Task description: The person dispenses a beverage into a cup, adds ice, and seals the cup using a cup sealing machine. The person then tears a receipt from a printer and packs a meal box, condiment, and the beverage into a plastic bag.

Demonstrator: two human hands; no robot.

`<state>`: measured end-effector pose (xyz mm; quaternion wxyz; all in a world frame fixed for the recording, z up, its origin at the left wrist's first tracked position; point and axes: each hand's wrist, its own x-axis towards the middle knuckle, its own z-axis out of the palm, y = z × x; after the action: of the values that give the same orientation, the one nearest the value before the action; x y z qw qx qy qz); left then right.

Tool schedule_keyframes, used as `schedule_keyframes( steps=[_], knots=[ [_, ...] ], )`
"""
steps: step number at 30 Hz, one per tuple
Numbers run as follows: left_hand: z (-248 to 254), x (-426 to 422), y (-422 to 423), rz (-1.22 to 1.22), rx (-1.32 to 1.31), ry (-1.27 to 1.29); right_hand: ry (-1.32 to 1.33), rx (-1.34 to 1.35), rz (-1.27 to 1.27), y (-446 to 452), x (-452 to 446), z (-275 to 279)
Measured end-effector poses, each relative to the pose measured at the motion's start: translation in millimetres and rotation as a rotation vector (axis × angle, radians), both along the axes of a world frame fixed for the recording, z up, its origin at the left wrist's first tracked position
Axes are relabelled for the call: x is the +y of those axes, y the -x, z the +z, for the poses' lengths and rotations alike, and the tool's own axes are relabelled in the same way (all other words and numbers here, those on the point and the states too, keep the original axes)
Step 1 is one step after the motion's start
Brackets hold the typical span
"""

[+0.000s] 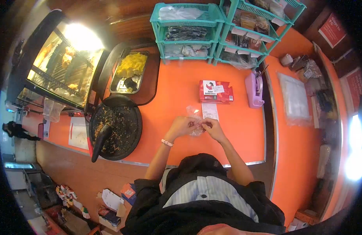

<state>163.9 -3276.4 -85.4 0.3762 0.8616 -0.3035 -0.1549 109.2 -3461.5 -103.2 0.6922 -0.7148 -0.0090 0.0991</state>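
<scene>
A small clear plastic bag (194,111) is pinched between my two hands over the orange counter. My left hand (183,126), with a light band at its wrist, grips the bag from the left, fingers closed. From the other side, my right hand (213,129) closes its fingertips on the bag, close to the left fingertips. Whatever the bag contains is too small to make out. Just beyond the hands lies a printed receipt (210,111), its top end touching a red printed food box (222,93).
At left stand a stone mortar (126,141) with its pestle (101,141), a metal tray (140,80) of yellow food and a lit display case (63,66). Teal racks (187,39) line the back. A purple tape dispenser (251,91) sits near the counter's right edge (265,137).
</scene>
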Motion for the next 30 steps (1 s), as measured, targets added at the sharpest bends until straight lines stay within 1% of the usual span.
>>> schedule_keyframes(
  steps=[2, 6, 8, 11, 14, 18, 21, 23, 24, 26, 30],
  knots=[
    [7, 0, 3, 0.015, 0.024, 0.034, 0.019, 0.015, 0.004, 0, -1, 1],
    [1, 1, 4, 0.024, 0.001, 0.025, -0.008, -0.009, 0.007, 1, 2, 4],
    [7, -1, 5, 0.031, 0.059, 0.031, -0.003, -0.016, -0.013, 2, 3, 0],
    [4, -1, 3, 0.005, 0.011, 0.05, -0.003, -0.038, -0.037, 2, 2, -7],
    [5, -1, 2, -0.007, 0.051, 0.112, -0.023, 0.012, -0.024, 2, -1, -8],
    [5, 1, 1, -0.002, 0.069, 0.081, -0.04, 0.023, -0.023, 3, 1, -8],
    [4, 0, -1, -0.034, 0.08, 0.123, -0.04, 0.031, -0.012, 1, -4, -6],
    [4, 0, 0, -0.014, 0.093, 0.016, -0.03, 0.034, 0.004, -1, -3, -3],
    [3, 0, 1, -0.014, 0.096, 0.016, -0.017, 0.042, 0.003, -1, -3, -1],
    [0, 1, 1, -0.017, 0.044, 0.107, -0.002, 0.05, 0.001, -1, -3, -2],
    [0, 1, 2, -0.001, 0.046, 0.114, -0.019, 0.02, 0.002, -1, -2, -1]
  ],
)
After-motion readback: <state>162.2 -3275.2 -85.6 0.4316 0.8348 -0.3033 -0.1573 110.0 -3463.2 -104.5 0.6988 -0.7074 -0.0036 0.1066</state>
